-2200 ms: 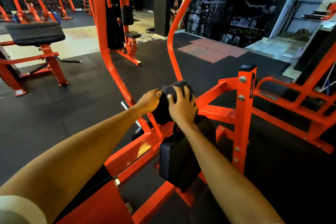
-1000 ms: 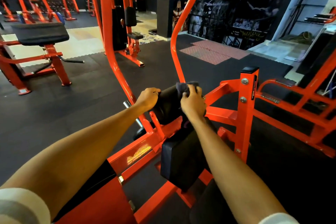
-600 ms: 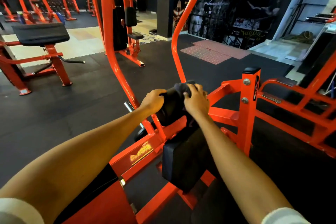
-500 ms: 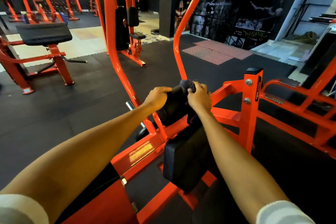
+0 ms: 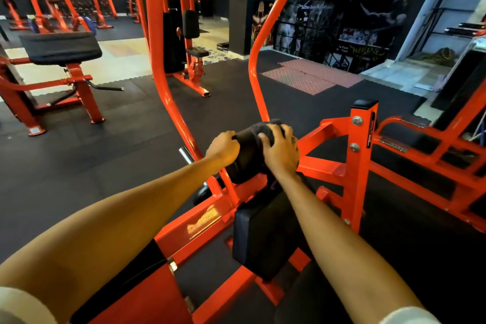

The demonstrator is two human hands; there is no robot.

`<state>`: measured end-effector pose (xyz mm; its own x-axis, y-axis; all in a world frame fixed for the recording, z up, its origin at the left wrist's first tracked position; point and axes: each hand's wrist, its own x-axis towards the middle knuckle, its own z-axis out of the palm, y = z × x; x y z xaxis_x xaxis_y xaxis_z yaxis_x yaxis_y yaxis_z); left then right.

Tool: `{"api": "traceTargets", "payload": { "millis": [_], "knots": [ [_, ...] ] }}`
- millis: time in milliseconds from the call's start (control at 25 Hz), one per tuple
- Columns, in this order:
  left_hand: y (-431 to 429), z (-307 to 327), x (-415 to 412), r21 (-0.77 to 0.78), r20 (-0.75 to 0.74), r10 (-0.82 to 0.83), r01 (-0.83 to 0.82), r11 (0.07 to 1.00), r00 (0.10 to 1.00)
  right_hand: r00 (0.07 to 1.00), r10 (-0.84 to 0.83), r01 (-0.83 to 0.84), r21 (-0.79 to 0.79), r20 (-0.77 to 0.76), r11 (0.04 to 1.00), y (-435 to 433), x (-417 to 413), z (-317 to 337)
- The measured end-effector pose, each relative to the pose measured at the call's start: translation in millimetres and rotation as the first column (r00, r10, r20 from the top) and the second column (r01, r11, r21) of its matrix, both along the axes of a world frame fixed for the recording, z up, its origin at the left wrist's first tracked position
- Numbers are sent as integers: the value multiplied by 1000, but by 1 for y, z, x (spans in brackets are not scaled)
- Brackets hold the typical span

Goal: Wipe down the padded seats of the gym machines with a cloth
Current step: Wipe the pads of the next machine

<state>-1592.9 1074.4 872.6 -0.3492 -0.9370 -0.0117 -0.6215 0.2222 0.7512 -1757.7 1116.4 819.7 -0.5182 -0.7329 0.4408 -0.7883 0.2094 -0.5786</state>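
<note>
Two forearms: bare, reaching forward out of white sleeves [image 5: 23, 306] at the bottom corners of the view.
Block pad [image 5: 259, 239]: one, black and squared with a dull sheen, fixed to the orange frame [image 5: 200, 221] under the right forearm.
Right hand [image 5: 280, 152]: grip closed on the cloth, with the fingers spread and curved over it, pressing it onto the roller pad.
Cloth [image 5: 265, 127]: one, dark grey, soft and bunched, mostly hidden by the fingers. It lies on top of the roller pad, toward that pad's right end.
Roller pad [image 5: 247, 160]: one, black and rounded, set crosswise above the block pad.
Left hand [image 5: 223, 148]: grip wrapped over the roller pad's left end, knuckles up.
Pads on this machine: two in clear sight.
Post [image 5: 359, 166]: one orange upright with a black cap and two bolts, just right of the right hand.
Curved bars [image 5: 161, 73]: two, orange, rising behind the hands, each with a black sleeve at its top.
Floor [image 5: 105, 155]: black rubber mats, with one red patterned patch [image 5: 302, 76] further back.
Far bench [image 5: 60, 47]: one, with a wide black pad on orange legs, at the left.
Far machine [image 5: 171, 42]: one tower with two small black pads.
Background frames: orange, too small to count.
</note>
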Motion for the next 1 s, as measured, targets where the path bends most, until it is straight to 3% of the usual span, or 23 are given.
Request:
{"api": "traceTargets", "payload": {
  "millis": [80,160,240,360,520,640,840,920,1000],
  "knots": [
    [7,0,0,-42,-6,1,-2,999,1000,977,-93,81,71,192,994,-13,-15,9],
    [1,1,4,-15,-50,49,-50,999,998,960,-154,131,114,234,985,-16,0,14],
    [-12,-2,9,59,-43,86,-84,995,995,984,-137,132,52,111,990,-2,34,12],
    [-22,-11,15,156,-61,92,-82,984,994,993,9,-12,-22,-115,1000,30,72,-5],
    [-10,-6,10,76,-39,50,-47,996,998,971,133,-136,-2,-199,991,34,49,-16],
    [5,-2,1,-58,21,31,-30,998,999,997,18,-19,-7,-76,1000,6,12,-9],
    [5,-3,9,-88,-25,62,-64,994,998,941,-235,219,93,243,971,-17,11,15],
    [1,-3,13,-31,-14,88,-89,996,996,957,-243,227,108,158,968,-10,46,18],
    [0,-4,17,60,-15,104,-103,993,994,991,-136,137,55,-17,989,4,79,15]
  ]
}}
